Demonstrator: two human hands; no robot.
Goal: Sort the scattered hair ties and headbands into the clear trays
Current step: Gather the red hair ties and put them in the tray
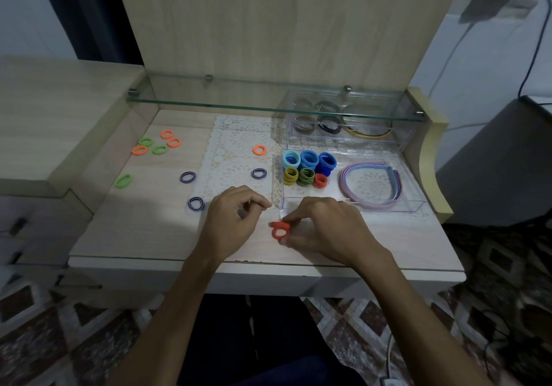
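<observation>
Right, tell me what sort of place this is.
Most likely a dressing table in a home. A light wood desk with a glass shelf and a lace mat holds hair ties, and patterned carpet covers the floor.

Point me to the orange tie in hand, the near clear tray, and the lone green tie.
orange hair tie (277,231), head view, left loop.
near clear tray (419,205), head view, front right wall.
lone green hair tie (124,181), head view, band edge.
</observation>
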